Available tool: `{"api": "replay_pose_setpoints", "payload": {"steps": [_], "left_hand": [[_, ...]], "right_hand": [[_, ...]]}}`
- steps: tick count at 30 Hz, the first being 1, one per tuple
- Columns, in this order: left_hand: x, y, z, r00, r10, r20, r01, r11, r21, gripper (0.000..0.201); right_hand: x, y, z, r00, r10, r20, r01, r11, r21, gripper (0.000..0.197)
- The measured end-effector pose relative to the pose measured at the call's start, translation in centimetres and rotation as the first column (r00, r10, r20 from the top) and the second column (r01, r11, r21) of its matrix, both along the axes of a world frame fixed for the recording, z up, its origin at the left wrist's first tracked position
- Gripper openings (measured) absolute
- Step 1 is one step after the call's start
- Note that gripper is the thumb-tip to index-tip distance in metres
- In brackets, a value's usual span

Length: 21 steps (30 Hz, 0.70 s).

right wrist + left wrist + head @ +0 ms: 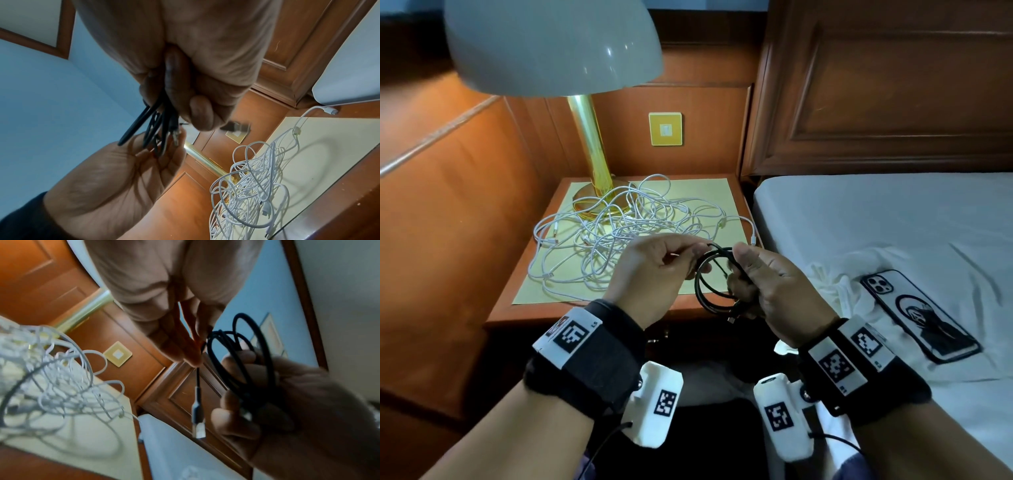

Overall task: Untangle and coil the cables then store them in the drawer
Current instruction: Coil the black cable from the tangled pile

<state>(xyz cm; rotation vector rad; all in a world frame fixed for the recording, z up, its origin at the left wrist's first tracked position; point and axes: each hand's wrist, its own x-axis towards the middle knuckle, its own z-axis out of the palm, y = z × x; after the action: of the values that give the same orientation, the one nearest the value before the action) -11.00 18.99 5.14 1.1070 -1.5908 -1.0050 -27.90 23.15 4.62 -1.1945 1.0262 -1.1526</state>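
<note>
Black cable (711, 277), one coil, gripped by two hands.

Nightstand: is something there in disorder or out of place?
Yes. The white cables lie in one tangled heap on the nightstand, some loops over the lamp base. Only the black cable is coiled, held in both hands.

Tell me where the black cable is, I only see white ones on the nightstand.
In the head view the black cable hangs coiled between both hands, above the nightstand's front edge, right of the white cables.
</note>
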Motion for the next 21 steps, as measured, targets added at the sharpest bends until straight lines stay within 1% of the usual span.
{"api": "replay_pose_setpoints", "payload": {"steps": [1, 3, 4, 5, 7, 8, 9, 11, 12, 15, 17, 18, 19, 20, 21], "left_hand": [[-0.1, 0.1, 0.1, 0.997, -0.042, -0.060, 0.045, 0.998, 0.055, 0.018], [0.0, 0.3, 0.3, 0.968, -0.121, -0.222, 0.157, 0.976, 0.151, 0.027], [0.1, 0.5, 0.4, 0.952, -0.152, -0.267, 0.201, 0.966, 0.165, 0.032], [0.2, 0.5, 0.3, 0.950, -0.180, -0.255, 0.223, 0.963, 0.151, 0.032], [0.3, 0.4, 0.0, 0.975, -0.204, -0.091, 0.211, 0.975, 0.075, 0.024], [0.3, 0.2, -0.2, 0.981, -0.195, -0.025, 0.196, 0.979, 0.053, 0.018], [0.2, 0.2, -0.4, 0.983, -0.185, 0.003, 0.185, 0.982, 0.047, 0.015], [0.0, -0.1, -0.6, 0.983, -0.185, -0.001, 0.185, 0.981, 0.056, 0.014], [-0.2, 0.1, -0.6, 0.980, -0.199, -0.020, 0.200, 0.977, 0.075, 0.017], [-0.4, 0.6, -0.1, 0.948, -0.309, -0.073, 0.317, 0.933, 0.169, 0.030], [-0.4, 0.8, 0.5, 0.924, -0.344, -0.167, 0.377, 0.891, 0.251, 0.034], [-0.3, 0.8, 0.6, 0.916, -0.343, -0.208, 0.392, 0.876, 0.281, 0.037], [-0.2, 0.8, 0.7, 0.911, -0.351, -0.217, 0.404, 0.867, 0.293, 0.038], [-0.2, 0.7, 0.7, 0.911, -0.363, -0.196, 0.407, 0.868, 0.285, 0.037], [-0.3, 0.7, 0.6, 0.916, -0.374, -0.144, 0.400, 0.878, 0.262, 0.030]], "right_hand": [[0.1, 0.0, 0.0, 1.000, -0.012, -0.002, 0.012, 1.000, -0.005, 0.038], [0.1, -0.1, -0.1, 0.998, -0.052, -0.048, 0.051, 0.999, -0.017, 0.041], [0.0, -0.3, -0.2, 0.994, -0.075, -0.079, 0.073, 0.997, -0.027, 0.046], [-0.1, -0.4, -0.3, 0.990, -0.096, -0.105, 0.092, 0.995, -0.040, 0.054], [-0.2, -0.7, -0.7, 0.982, -0.135, -0.135, 0.126, 0.989, -0.074, 0.063], [-0.2, -0.7, -0.8, 0.980, -0.145, -0.137, 0.134, 0.987, -0.089, 0.061], [-0.1, -0.7, -0.8, 0.979, -0.151, -0.134, 0.138, 0.985, -0.101, 0.055], [0.1, -0.7, -0.8, 0.976, -0.171, -0.132, 0.155, 0.980, -0.128, 0.043], [0.0, -0.7, -0.8, 0.973, -0.183, -0.137, 0.163, 0.976, -0.145, 0.042], [-0.4, -1.0, -0.5, 0.961, -0.231, -0.153, 0.209, 0.966, -0.150, 0.052], [-0.7, -1.1, -0.5, 0.965, -0.225, -0.137, 0.210, 0.971, -0.118, 0.058], [-0.7, -1.2, -0.6, 0.967, -0.219, -0.134, 0.204, 0.972, -0.115, 0.058], [-0.8, -1.2, -0.6, 0.966, -0.216, -0.140, 0.199, 0.972, -0.127, 0.055], [-0.8, -1.3, -0.7, 0.964, -0.220, -0.152, 0.198, 0.969, -0.148, 0.053], [-0.8, -1.3, -0.8, 0.959, -0.229, -0.165, 0.200, 0.964, -0.174, 0.053]]}}
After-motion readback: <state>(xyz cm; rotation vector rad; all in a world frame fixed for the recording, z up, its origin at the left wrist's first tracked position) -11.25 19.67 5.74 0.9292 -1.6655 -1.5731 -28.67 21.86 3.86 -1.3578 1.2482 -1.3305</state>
